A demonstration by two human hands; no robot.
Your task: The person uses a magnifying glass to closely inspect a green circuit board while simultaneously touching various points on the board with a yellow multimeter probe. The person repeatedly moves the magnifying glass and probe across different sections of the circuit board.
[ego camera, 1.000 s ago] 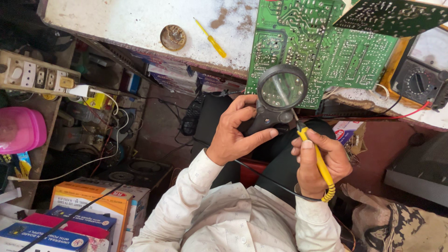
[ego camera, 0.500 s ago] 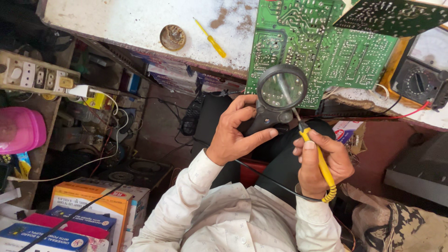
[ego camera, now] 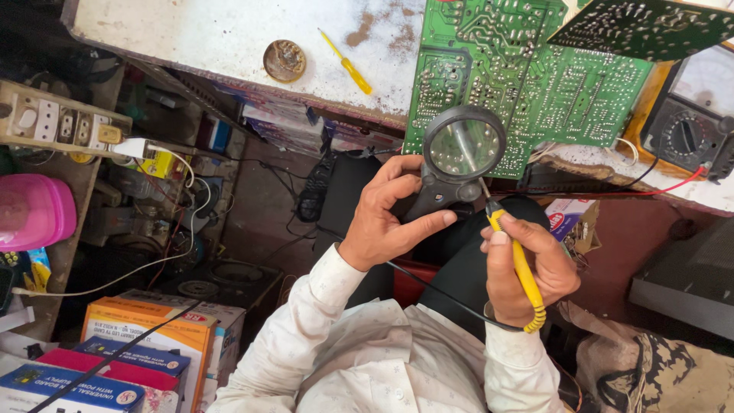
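Tabletop (ego camera: 206, 38): white, stained w/ brown patches, at top of view; carries the boards, meter and small tools so all sit within your reach.
Circuit board (ego camera: 535, 84): large, green, solder side up, lower edge overhanging tabletop rim toward you; that edge is the part under the lens. A 2nd darker board (ego camera: 650, 27) lies tilted over its upper right corner.
Meter (ego camera: 692, 130): analogue type, dial facing up, just right of the board; red + black leads trail off along the tabletop edge.
Boxes (ego camera: 153, 336): orange/blue cartons stacked lower left, well apart from the work.
Pink container (ego camera: 34, 210): far left, on a shelf beside a socket strip (ego camera: 53, 126).
Left hand (ego camera: 386, 218): your fingers wrapped round the black handle of the magnifier (ego camera: 464, 145); lens held just above board's lower edge, tilted toward your eyes, prob. to enlarge the joints.
Right hand (ego camera: 527, 271): fingers closed pen-style on the yellow iron (ego camera: 520, 268); tip angled up toward the lens rim, near the board but contact can't be told. Cord runs back across your lap.
Round tin (ego camera: 284, 60): open, brownish, on tabletop left of board.
Screwdriver (ego camera: 348, 65): small, yellow, lying loose beside tin.
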